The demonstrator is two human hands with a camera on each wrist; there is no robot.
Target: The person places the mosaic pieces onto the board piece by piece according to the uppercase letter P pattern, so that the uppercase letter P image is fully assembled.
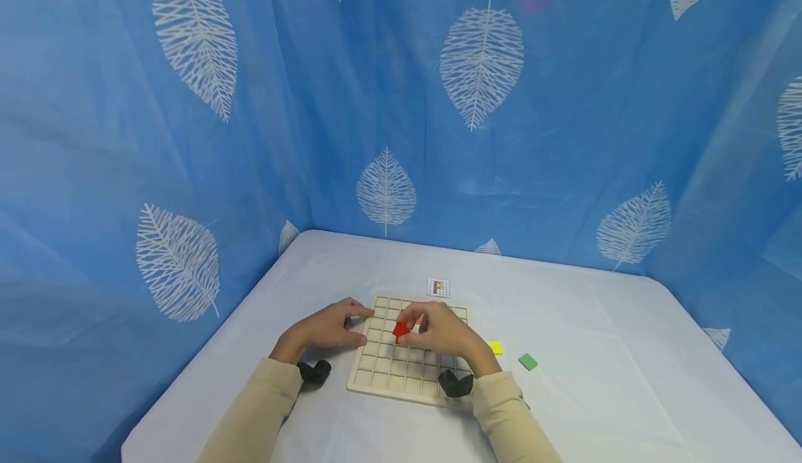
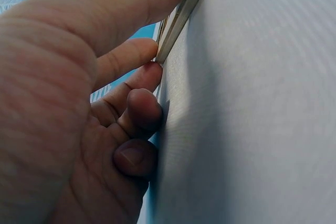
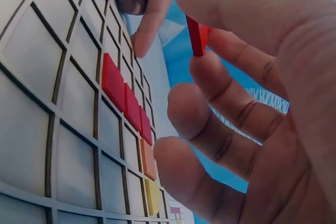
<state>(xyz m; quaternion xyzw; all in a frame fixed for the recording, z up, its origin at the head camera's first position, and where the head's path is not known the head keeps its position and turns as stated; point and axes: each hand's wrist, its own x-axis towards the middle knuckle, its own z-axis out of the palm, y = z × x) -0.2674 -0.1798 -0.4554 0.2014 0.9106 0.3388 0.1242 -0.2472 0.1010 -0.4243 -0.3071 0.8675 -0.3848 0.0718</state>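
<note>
A pale wooden grid board (image 1: 382, 381) lies on the white table. Over its middle my right hand (image 1: 438, 331) pinches a red square tile (image 3: 196, 36) between thumb and fingertips, held up off the board. In the right wrist view, a row on the board has three red tiles (image 3: 113, 83), then an orange tile (image 3: 148, 159) and a yellow tile (image 3: 152, 196); my right hand mostly covers this row in the head view. My left hand (image 1: 326, 325) touches the board's left edge with thumb and fingertips, the other fingers loosely bent below.
Behind the board lies a small card (image 1: 438, 287) printed with a coloured grid pattern. To the right of the board are a loose yellow tile (image 1: 496, 347), partly behind my right wrist, and a green tile (image 1: 528, 361). A blue leaf-patterned curtain (image 1: 401, 101) surrounds the table.
</note>
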